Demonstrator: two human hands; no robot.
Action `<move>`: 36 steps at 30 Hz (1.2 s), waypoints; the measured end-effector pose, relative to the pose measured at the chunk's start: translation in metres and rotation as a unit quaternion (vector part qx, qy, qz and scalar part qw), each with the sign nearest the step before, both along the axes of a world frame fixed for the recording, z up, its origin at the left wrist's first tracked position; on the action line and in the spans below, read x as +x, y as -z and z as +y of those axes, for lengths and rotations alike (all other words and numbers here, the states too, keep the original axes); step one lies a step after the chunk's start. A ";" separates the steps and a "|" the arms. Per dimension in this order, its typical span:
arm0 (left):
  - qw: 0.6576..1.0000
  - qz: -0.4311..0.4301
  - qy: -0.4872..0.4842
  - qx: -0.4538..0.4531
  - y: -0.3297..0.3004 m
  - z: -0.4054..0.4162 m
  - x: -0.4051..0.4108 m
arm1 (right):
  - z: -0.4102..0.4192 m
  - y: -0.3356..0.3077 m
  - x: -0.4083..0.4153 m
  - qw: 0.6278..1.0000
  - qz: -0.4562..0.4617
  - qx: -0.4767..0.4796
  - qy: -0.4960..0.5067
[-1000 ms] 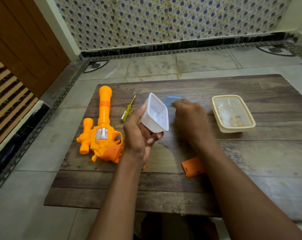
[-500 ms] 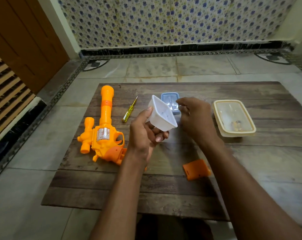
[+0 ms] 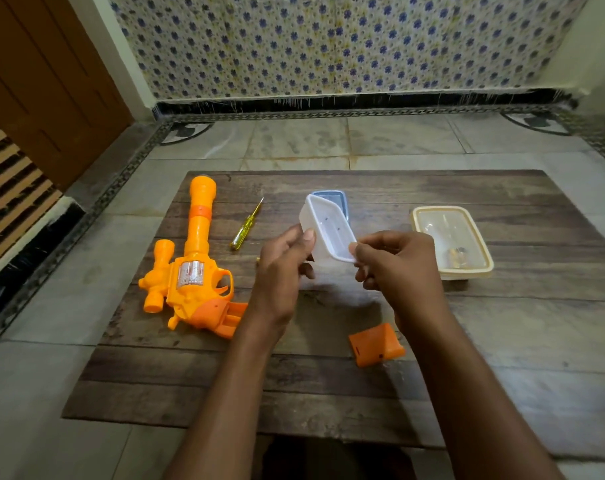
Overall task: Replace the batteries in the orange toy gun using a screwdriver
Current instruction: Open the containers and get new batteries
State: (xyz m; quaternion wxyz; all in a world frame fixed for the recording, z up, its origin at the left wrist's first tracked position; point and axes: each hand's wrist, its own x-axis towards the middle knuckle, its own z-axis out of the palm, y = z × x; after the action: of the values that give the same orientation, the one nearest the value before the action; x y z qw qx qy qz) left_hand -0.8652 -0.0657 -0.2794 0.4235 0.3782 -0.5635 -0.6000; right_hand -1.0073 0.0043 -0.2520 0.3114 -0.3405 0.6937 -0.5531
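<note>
The orange toy gun [image 3: 193,268] lies on the left of the wooden table [image 3: 502,341], its battery compartment open at the grip. A yellow-handled screwdriver [image 3: 246,225] lies just right of the barrel. The orange battery cover [image 3: 375,344] rests near the table's middle front. My left hand [image 3: 282,275] grips a small white plastic container [image 3: 327,233], tilted above the table. My right hand [image 3: 398,268] has curled fingers touching the container's near rim; whether it pinches something small I cannot tell.
A blue lid [image 3: 332,199] lies on the table behind the white container. A cream lidded box [image 3: 450,242] with small items inside stands at the right. Tiled floor surrounds the low table; a wooden door [image 3: 44,81] is at the left.
My right hand came back from the blue lid to the white container's rim. My left hand tilted the container further upright. The view shifted slightly.
</note>
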 end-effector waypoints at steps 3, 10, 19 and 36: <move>0.949 -0.224 -0.131 -0.180 0.012 -0.004 0.011 | 0.000 0.000 -0.002 0.997 0.074 0.025 0.015; 0.846 -0.457 -0.097 -0.257 0.010 -0.004 0.024 | 0.001 0.013 -0.009 0.978 0.195 0.059 0.044; 0.808 -0.531 -0.032 -0.254 0.011 -0.001 0.020 | 0.001 0.015 -0.004 0.963 0.251 0.090 0.039; 0.714 -0.660 0.050 -0.227 0.003 0.019 -0.009 | -0.004 0.024 -0.002 0.941 0.303 0.147 0.016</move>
State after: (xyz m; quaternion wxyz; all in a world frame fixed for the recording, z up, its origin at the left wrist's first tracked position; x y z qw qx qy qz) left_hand -0.8747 -0.0469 -0.2820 -0.0136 0.5415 -0.8375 -0.0720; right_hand -1.0089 0.0002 -0.2757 0.1237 -0.4315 0.8341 -0.3206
